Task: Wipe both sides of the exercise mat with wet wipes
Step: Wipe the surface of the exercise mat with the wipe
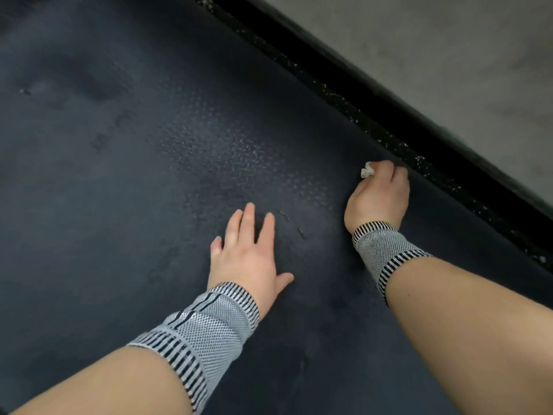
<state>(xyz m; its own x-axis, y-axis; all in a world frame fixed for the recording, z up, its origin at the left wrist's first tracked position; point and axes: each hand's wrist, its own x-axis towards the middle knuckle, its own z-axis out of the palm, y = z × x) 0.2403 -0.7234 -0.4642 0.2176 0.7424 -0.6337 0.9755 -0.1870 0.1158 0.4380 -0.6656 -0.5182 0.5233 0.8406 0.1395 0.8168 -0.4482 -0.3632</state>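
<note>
A dark blue-grey exercise mat (125, 181) with a dimpled texture fills most of the view. My left hand (248, 250) lies flat on it near the middle, fingers spread, palm down, holding nothing. My right hand (380, 196) is closed around a crumpled white wet wipe (367, 169), pressing it on the mat close to the mat's right edge. Only a small part of the wipe shows past my fingers. Both wrists wear grey knitted bands with black stripes.
Along the mat's right edge runs a strip of black speckled rubber floor (374, 94). Beyond it rises a grey wall or concrete surface (463, 55) with a dark base. A damp sheen and small scuffs (227, 151) mark the mat ahead of my hands.
</note>
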